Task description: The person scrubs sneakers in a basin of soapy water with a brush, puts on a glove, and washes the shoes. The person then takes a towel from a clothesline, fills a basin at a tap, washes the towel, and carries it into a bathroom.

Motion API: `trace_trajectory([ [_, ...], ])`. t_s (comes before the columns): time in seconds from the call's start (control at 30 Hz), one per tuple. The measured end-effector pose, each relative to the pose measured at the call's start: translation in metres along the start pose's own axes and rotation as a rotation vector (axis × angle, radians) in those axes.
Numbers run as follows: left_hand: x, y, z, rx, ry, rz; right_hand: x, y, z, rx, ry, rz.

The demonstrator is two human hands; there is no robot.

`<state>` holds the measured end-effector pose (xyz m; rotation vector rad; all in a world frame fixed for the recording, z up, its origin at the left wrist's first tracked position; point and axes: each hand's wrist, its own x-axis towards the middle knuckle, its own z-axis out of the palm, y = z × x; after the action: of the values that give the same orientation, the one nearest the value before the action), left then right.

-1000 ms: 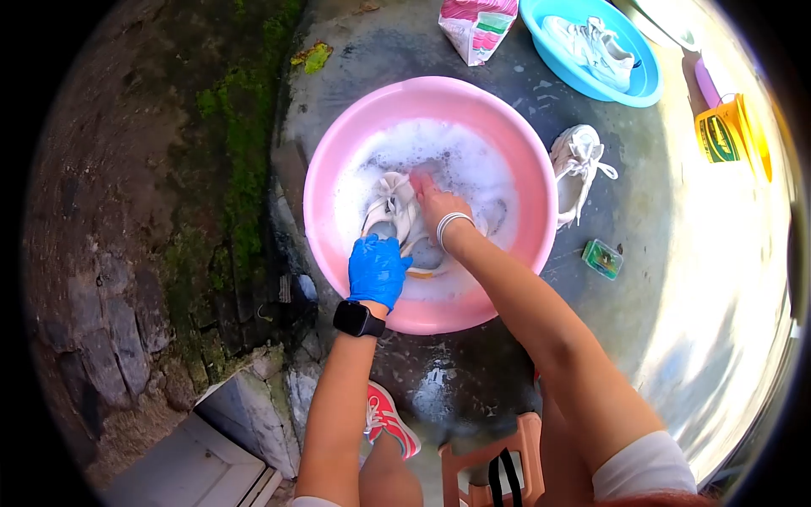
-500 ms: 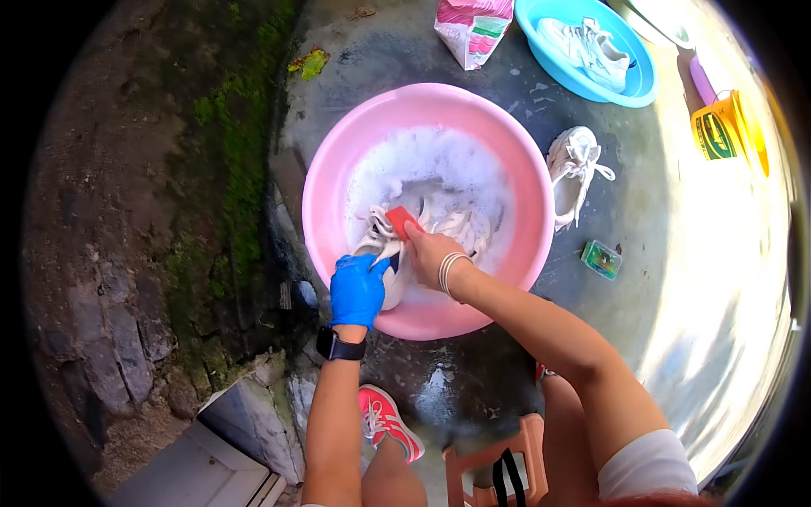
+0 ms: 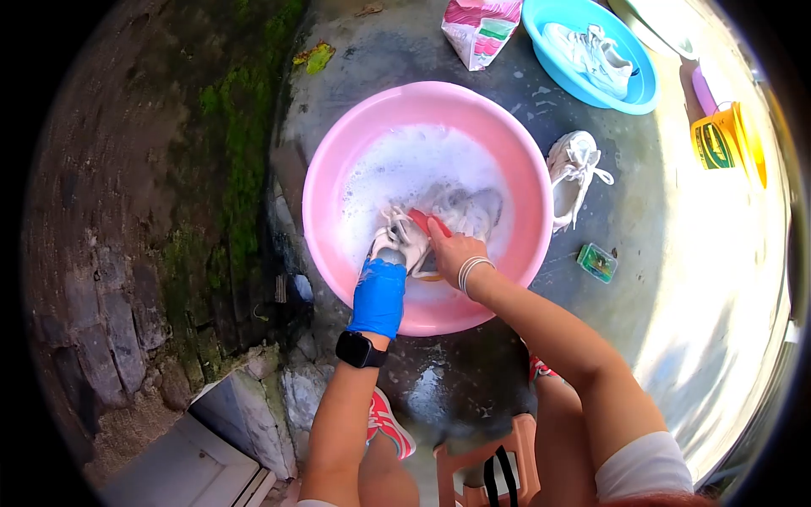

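A white lace-up sneaker [image 3: 409,235] is tilted in the sudsy water of a pink basin [image 3: 325,182]. My left hand [image 3: 378,297], in a blue glove, holds it at the ankle opening; the fingertips are hidden in the shoe. In my bare right hand [image 3: 456,258] is a red scrubbing brush [image 3: 419,221], pressed against the sneaker's side near the laces. Its bristles are out of sight. Another pale shape [image 3: 477,211] lies partly under the foam beyond the brush, too blurred to make out fully.
Right of the basin stand a white sneaker [image 3: 573,179] and a small green box [image 3: 597,263]. Farther back are a blue basin [image 3: 541,52] with white shoes, a pink-and-white bag [image 3: 480,34] and a yellow bucket [image 3: 726,142]. A peach stool [image 3: 525,456] is below me.
My left hand has moved right and forward, its fingers now down in the shoe's opening. The sneaker has turned, and the brush has shifted right to its side.
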<state>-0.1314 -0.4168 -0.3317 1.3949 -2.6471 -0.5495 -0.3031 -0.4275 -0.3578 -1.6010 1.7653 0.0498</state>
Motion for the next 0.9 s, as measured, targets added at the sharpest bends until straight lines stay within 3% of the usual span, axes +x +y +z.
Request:
trace_trajectory([
  [0.13, 0.001, 0.009, -0.017, 0.441, -0.106, 0.164, 0.031, 0.000, -0.021, 0.026, 0.002, 0.055],
  [0.23, -0.004, -0.006, -0.031, 0.745, -0.330, 0.146, 0.038, 0.007, -0.040, 0.249, 0.302, 0.099],
  [0.33, -0.012, -0.009, -0.006, 0.804, 0.030, 0.338, 0.051, 0.004, -0.046, 0.541, 0.266, 0.087],
  [0.37, -0.014, -0.001, 0.002, 0.741, -0.195, 0.338, 0.073, 0.012, -0.019, 0.637, 0.284, 0.030],
  [0.4, -0.015, 0.002, 0.014, 0.844, -0.116, 0.355, 0.069, 0.002, -0.018, 0.607, 0.259, 0.000],
  [0.47, -0.025, 0.005, 0.030, 0.899, -0.308, 0.333, 0.041, -0.022, -0.005, 0.552, 0.203, -0.046],
  [0.53, -0.022, 0.006, 0.015, 0.884, -0.293, 0.336, 0.001, -0.036, -0.015, 0.576, 0.085, -0.214],
  [0.6, -0.020, 0.011, 0.005, 0.767, -0.262, 0.272, -0.029, -0.044, -0.011, 0.409, 0.076, -0.470],
  [0.63, -0.022, 0.018, 0.005, 0.655, -0.241, 0.212, -0.032, -0.048, -0.018, 0.291, 0.015, -0.392],
  [0.73, -0.028, 0.026, -0.004, 0.470, -0.030, 0.065, 0.026, -0.025, -0.001, 0.258, 0.237, -0.074],
  [0.83, -0.020, 0.016, -0.012, 0.421, 0.243, 0.017, 0.020, -0.030, 0.010, 0.437, 0.169, -0.144],
  [0.87, -0.012, 0.010, -0.015, 0.235, 0.349, -0.032, 0.018, -0.034, 0.012, 0.487, 0.151, -0.173],
  [0.9, -0.001, -0.001, -0.011, 0.115, 0.459, -0.136, -0.004, -0.043, 0.019, 0.530, 0.172, -0.335],
])
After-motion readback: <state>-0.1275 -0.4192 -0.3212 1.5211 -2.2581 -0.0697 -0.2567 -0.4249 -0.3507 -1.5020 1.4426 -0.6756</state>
